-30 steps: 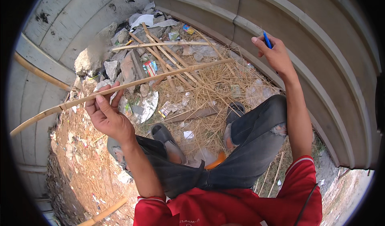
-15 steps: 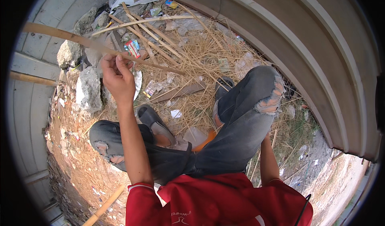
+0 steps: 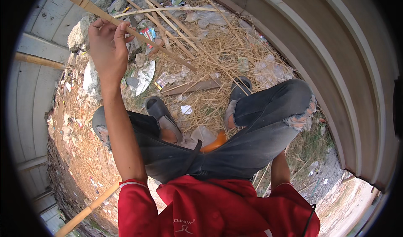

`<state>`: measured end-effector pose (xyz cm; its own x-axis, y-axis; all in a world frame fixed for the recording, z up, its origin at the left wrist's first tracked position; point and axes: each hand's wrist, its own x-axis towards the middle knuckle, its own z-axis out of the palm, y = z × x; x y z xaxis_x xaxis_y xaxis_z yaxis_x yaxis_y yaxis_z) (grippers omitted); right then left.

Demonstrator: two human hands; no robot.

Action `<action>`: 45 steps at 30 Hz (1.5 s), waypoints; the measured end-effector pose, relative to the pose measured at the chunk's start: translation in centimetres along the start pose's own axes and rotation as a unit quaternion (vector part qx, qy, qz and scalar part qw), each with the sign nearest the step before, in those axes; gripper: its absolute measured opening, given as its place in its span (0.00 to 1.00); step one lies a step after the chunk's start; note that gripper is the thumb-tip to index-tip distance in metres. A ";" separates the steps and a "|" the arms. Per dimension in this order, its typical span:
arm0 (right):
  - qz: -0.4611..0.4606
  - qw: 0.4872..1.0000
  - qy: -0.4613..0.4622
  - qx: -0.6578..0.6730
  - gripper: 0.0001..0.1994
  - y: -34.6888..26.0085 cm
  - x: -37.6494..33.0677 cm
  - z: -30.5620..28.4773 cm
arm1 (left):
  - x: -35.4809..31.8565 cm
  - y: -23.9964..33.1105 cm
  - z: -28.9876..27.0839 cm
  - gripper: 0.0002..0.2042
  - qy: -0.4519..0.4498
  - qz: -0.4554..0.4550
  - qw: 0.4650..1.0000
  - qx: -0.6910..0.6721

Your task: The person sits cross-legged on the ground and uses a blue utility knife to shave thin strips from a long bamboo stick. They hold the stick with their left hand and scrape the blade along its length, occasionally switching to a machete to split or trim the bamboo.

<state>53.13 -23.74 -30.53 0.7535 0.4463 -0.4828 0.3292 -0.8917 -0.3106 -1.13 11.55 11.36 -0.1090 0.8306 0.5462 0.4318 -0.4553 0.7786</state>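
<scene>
My left hand (image 3: 110,48) is raised at the upper left, its fingers and thumb closed on a long, flat bamboo strip (image 3: 155,44). The strip slants from the upper left edge down to a free end above the straw. My right forearm (image 3: 280,169) passes down beside my right thigh. That leg hides my right hand. Between my bent legs lies an orange object (image 3: 216,142) that I cannot make out, beside a pale plastic scrap (image 3: 202,134).
Several bamboo strips (image 3: 178,31) lie crossed on the straw (image 3: 226,56). Grey rocks (image 3: 79,33) stand by the pale panel wall (image 3: 21,111) at left. A corrugated metal sheet (image 3: 336,52) curves along the right. A bamboo pole (image 3: 90,207) shows at lower left.
My left hand has moved up and to the left, with the bamboo strip now slanting more steeply. My right knee has shifted slightly to the right.
</scene>
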 end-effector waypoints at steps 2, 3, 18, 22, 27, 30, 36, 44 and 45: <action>-0.024 0.997 -0.031 0.061 0.22 -2.0 0.6 -2.6 | -1.1 -1.8 -0.7 0.15 -0.029 -0.017 0.999 0.027; -0.028 0.994 -0.039 0.097 0.22 -2.6 0.6 -4.7 | -1.7 -2.8 -0.1 0.14 -0.039 -0.020 0.998 0.044; -0.281 0.819 0.128 0.483 0.27 -27.0 -22.9 -32.9 | -1.6 -6.3 2.9 0.15 0.002 0.040 0.992 0.118; -0.376 0.669 -0.168 0.618 0.32 -33.6 -28.3 -22.4 | -1.6 -8.5 2.5 0.16 0.057 0.037 0.990 0.125; -0.406 0.831 -0.253 0.284 0.26 -33.9 -30.4 -0.7 | -1.3 -7.5 4.1 0.15 0.043 0.024 0.989 0.142; -0.391 0.861 -0.271 0.178 0.28 -33.1 -29.6 3.9 | -1.4 -8.5 3.1 0.16 0.046 -0.013 0.992 0.119; 0.015 0.737 -0.583 0.343 0.27 -36.6 -26.7 -1.9 | -2.0 -7.7 3.8 0.14 0.048 0.035 0.991 0.119; -0.293 0.737 -0.376 0.478 0.22 -39.1 -33.0 -8.4 | -1.1 -7.9 5.1 0.16 0.005 0.016 0.989 0.144; -0.333 0.707 -0.350 0.516 0.21 -38.9 -33.9 -8.5 | -1.0 -8.0 5.3 0.16 0.009 0.026 0.990 0.139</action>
<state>19.60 -4.83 4.87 0.0408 0.9916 -0.1224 -0.3853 -0.0974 -0.9176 0.23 16.00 2.95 -0.0943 0.8016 0.5904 0.6674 -0.3891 0.6350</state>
